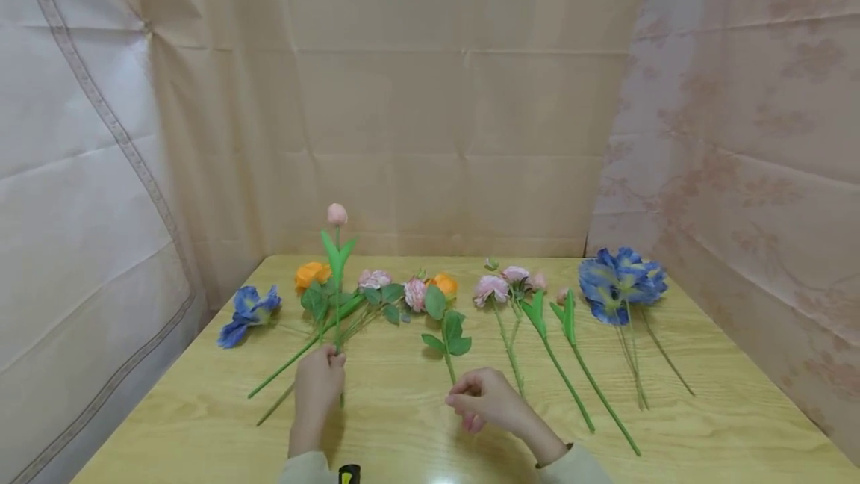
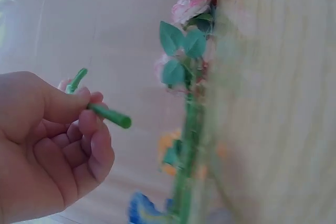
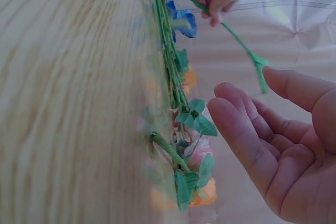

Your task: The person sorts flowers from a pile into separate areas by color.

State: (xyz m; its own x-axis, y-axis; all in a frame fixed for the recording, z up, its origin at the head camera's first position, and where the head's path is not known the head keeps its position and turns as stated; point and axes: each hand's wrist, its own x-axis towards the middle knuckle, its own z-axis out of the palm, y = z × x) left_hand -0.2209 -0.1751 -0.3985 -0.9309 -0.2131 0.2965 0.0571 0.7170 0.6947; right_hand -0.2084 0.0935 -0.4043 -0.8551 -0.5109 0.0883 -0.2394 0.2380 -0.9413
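Observation:
A pink tulip (image 1: 337,215) with green leaves stands upright in my left hand (image 1: 319,379), which pinches its green stem between thumb and fingers. In the left wrist view the stem's cut end (image 2: 122,121) pokes out past the thumb. My right hand (image 1: 493,402) hovers over the table's front with nothing in it; in the right wrist view its thumb and fingers (image 3: 236,129) are apart and loosely bent. Just beyond it lies an orange flower (image 1: 443,287) on a leafy green stem (image 1: 449,357).
On the wooden table (image 1: 396,424) lie a blue flower (image 1: 247,315) at left, another orange flower (image 1: 312,275), pink peonies (image 1: 490,288), two tulips with green stems (image 1: 583,387) and blue blooms (image 1: 621,284) at right. A black-and-yellow object (image 1: 349,474) sits at the front edge.

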